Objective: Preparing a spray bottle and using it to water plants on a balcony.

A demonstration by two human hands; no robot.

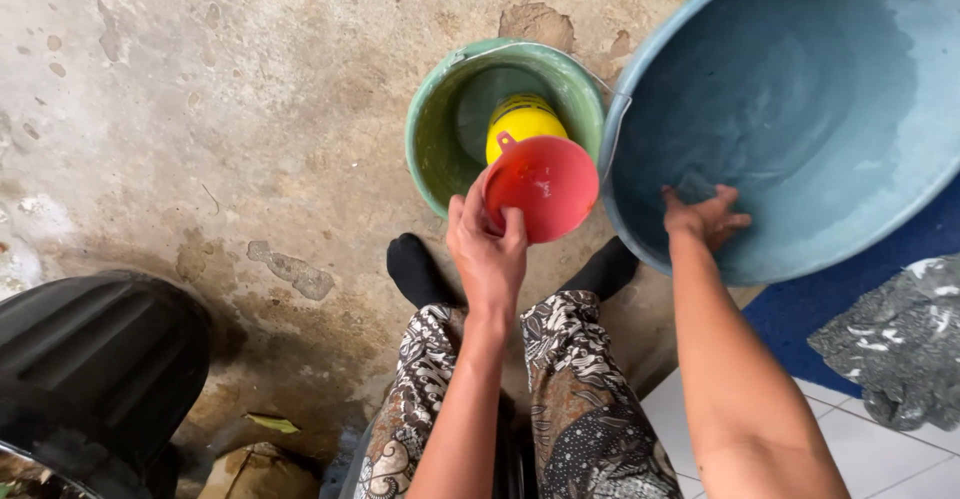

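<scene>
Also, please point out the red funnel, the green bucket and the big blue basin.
red funnel (pixel 545 187), head view, inner cone.
green bucket (pixel 432 144), head view, inner left wall.
blue basin (pixel 800 89), head view, bare inner wall.

Both arms are bare from the hands up to the frame edge, with no sleeves, watch, bracelet or rings visible. The left hand and the right hand carry no gloves. The legs are covered by loose batik trousers in dark brown and black, printed with cream floral and leaf motifs and dotted patches. Plain black socks cover both feet, one showing fully at the left, the other partly at the right
</scene>
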